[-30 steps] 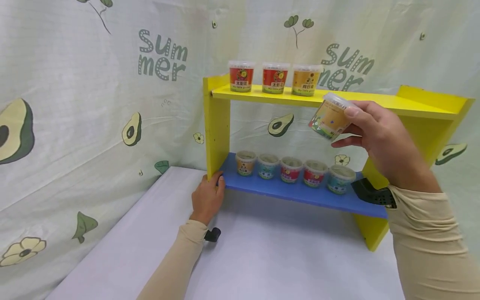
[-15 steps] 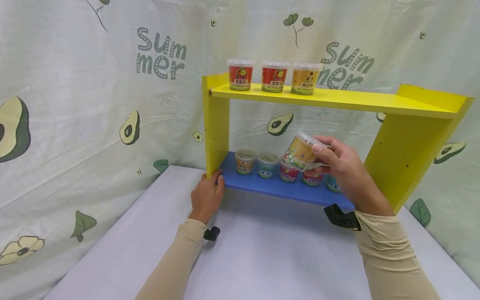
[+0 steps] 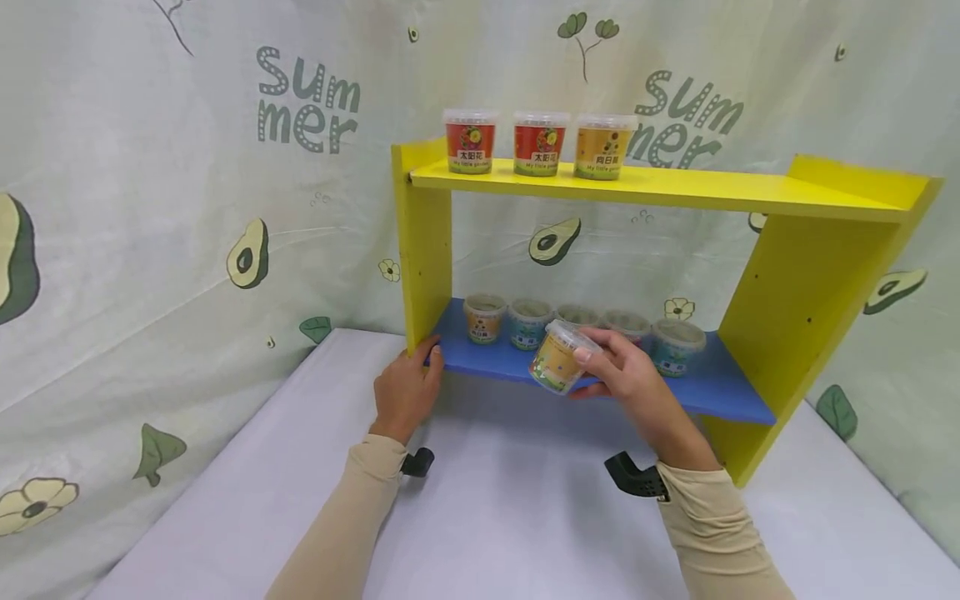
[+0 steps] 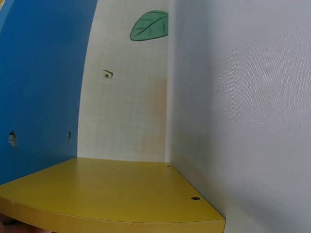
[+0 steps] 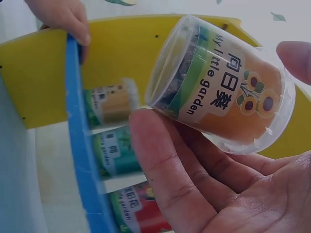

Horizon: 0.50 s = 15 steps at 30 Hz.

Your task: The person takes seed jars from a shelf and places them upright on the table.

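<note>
A clear plastic cup (image 3: 558, 358) with an orange sunflower label is tilted in my right hand (image 3: 626, 375), pinched between thumb and fingers. It is in front of the blue lower shelf board's edge. The right wrist view shows the same cup (image 5: 228, 87) close up, with dark contents near its base. My left hand (image 3: 405, 387) grips the lower left corner of the yellow and blue shelf (image 3: 423, 258), where the side panel meets the blue board. In the left wrist view that hand is nearly all hidden behind the yellow panel (image 4: 112, 191).
Several cups stand in a row on the blue board (image 3: 480, 354), among them an orange one (image 3: 484, 321) and a teal one (image 3: 677, 346). Two red cups (image 3: 470, 142) and a yellow one (image 3: 602, 148) stand on the yellow top board (image 3: 712, 187). A patterned curtain hangs behind.
My right hand has brought the cup down and to the left, from beside the top board to the front of the blue board. The left hand stays at the shelf's corner.
</note>
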Motion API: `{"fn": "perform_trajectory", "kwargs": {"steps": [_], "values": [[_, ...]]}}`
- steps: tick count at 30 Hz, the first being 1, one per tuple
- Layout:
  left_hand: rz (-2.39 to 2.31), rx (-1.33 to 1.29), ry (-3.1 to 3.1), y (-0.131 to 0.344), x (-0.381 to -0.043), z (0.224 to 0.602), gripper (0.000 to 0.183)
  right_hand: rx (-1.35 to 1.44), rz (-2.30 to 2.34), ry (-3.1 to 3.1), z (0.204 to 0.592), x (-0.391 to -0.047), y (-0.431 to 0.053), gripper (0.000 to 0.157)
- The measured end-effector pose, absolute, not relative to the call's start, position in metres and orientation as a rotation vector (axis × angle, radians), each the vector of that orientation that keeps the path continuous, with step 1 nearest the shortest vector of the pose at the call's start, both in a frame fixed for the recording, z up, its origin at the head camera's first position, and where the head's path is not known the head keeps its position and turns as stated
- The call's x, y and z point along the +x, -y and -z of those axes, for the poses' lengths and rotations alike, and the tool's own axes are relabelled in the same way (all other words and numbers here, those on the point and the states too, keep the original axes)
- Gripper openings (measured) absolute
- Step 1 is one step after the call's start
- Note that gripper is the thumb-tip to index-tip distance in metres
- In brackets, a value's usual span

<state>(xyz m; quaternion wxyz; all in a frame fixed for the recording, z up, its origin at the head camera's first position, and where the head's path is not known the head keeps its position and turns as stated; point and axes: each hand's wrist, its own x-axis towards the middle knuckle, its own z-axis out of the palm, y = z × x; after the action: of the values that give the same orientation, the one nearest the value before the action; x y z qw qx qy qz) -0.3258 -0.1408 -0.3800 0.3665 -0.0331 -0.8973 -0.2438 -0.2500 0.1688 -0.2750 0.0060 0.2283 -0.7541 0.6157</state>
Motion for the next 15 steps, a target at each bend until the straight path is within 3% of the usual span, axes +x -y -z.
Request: {"fn": "perform_trajectory", "kwargs": {"steps": [15], "values": [[0.659,-0.079,2.343,0.142,-0.331,0.379,0.048,0.659,-1.915,2.429,0.296,-0.255,-0.153,0.059]]}}
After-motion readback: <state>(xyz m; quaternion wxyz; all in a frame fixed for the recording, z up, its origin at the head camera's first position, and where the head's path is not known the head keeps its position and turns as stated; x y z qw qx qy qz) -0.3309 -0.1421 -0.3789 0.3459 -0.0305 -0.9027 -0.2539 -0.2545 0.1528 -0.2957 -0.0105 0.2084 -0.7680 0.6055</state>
